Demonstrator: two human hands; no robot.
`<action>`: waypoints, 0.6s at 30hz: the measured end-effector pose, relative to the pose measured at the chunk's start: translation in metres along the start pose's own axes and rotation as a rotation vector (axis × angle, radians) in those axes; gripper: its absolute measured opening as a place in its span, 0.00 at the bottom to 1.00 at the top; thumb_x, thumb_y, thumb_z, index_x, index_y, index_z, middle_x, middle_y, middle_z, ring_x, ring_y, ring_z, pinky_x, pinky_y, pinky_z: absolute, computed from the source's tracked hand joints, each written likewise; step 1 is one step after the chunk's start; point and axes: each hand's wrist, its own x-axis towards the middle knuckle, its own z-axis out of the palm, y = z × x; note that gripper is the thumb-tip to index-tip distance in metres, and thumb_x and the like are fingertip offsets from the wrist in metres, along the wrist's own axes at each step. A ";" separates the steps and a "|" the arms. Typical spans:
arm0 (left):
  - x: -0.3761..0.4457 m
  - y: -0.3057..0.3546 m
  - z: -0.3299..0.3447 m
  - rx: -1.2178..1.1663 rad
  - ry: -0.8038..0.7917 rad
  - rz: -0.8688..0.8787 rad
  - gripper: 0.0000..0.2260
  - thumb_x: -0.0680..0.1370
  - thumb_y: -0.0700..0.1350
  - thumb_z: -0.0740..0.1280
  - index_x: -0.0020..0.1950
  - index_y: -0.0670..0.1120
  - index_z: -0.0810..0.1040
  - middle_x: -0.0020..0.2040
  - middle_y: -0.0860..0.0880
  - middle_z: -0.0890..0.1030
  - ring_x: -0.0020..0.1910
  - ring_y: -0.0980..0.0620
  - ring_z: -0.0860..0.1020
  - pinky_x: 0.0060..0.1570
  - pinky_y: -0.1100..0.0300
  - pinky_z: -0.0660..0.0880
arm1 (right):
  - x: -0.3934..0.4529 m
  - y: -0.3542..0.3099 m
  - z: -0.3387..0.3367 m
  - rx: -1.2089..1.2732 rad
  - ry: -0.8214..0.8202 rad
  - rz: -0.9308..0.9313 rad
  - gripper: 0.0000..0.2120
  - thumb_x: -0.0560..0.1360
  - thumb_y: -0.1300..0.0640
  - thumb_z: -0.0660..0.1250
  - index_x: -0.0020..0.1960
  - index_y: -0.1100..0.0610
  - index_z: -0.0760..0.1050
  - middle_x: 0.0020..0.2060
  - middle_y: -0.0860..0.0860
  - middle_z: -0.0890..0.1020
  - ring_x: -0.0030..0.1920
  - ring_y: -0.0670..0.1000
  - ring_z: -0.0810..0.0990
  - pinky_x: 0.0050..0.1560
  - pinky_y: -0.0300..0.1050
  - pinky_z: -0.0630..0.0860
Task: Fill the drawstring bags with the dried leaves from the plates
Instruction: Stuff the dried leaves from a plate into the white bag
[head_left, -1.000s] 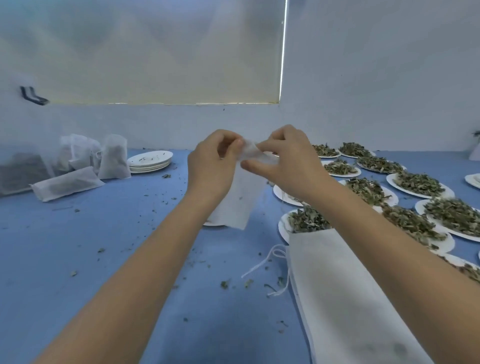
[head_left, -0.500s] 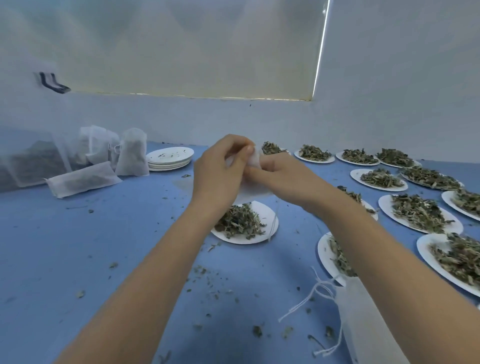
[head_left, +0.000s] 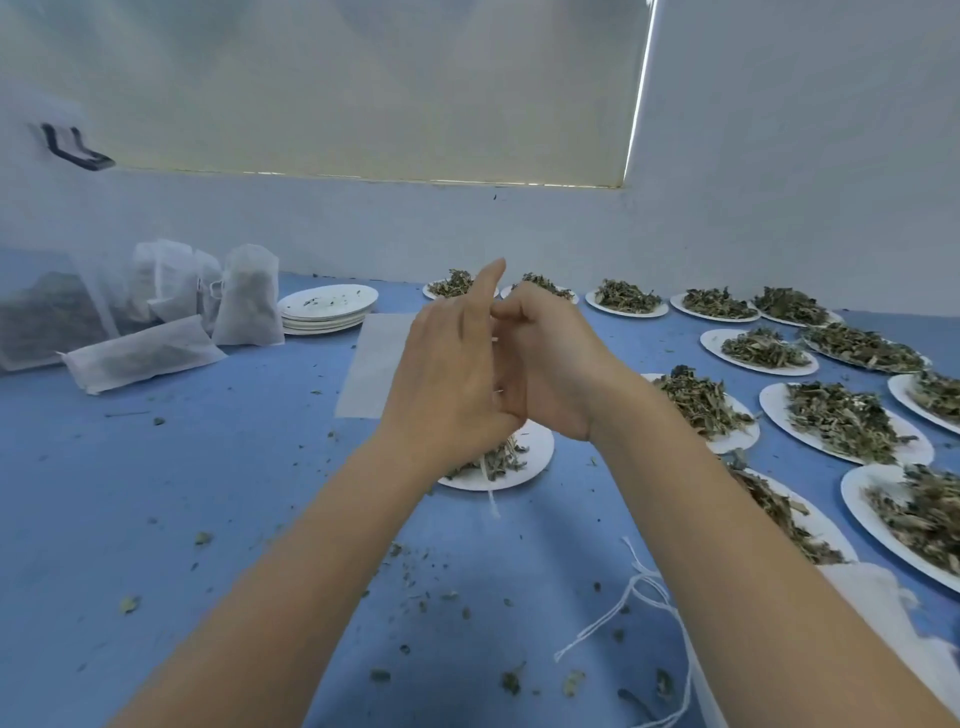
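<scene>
- Left hand (head_left: 447, 374) and right hand (head_left: 545, 358) meet above a plate of dried leaves (head_left: 498, 457) on the blue table (head_left: 156, 493).
- Left fingers straight; right fingers curled; whether either holds anything cannot be told.
- Flat empty drawstring bag (head_left: 371, 364) lies behind the hands.
- Filled bags (head_left: 249, 296) stand far left.

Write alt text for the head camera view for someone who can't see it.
Two bare hands, left hand and right hand, meet above a white plate of dried leaves on a blue table. More leaf-filled plates spread right; filled drawstring bags and stacked empty plates sit far left.
</scene>
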 end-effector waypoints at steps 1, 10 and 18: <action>0.000 -0.002 0.001 0.003 0.008 0.020 0.42 0.65 0.44 0.69 0.75 0.44 0.53 0.54 0.50 0.76 0.55 0.50 0.73 0.54 0.63 0.64 | -0.001 0.000 -0.002 0.000 -0.026 0.010 0.16 0.77 0.54 0.48 0.56 0.58 0.70 0.39 0.56 0.69 0.31 0.48 0.69 0.32 0.40 0.67; -0.010 -0.009 -0.015 0.131 -0.071 0.241 0.36 0.59 0.31 0.73 0.66 0.30 0.66 0.54 0.33 0.76 0.49 0.33 0.76 0.50 0.46 0.71 | -0.002 -0.010 -0.037 -0.055 -0.311 0.120 0.48 0.69 0.25 0.47 0.62 0.66 0.75 0.58 0.64 0.78 0.60 0.62 0.77 0.62 0.57 0.73; -0.021 -0.050 -0.026 0.392 -0.135 0.094 0.28 0.61 0.35 0.72 0.61 0.40 0.74 0.47 0.42 0.78 0.43 0.39 0.76 0.40 0.53 0.67 | 0.004 -0.005 -0.053 -0.605 0.194 0.043 0.24 0.73 0.37 0.63 0.46 0.57 0.83 0.42 0.54 0.85 0.44 0.53 0.85 0.43 0.44 0.82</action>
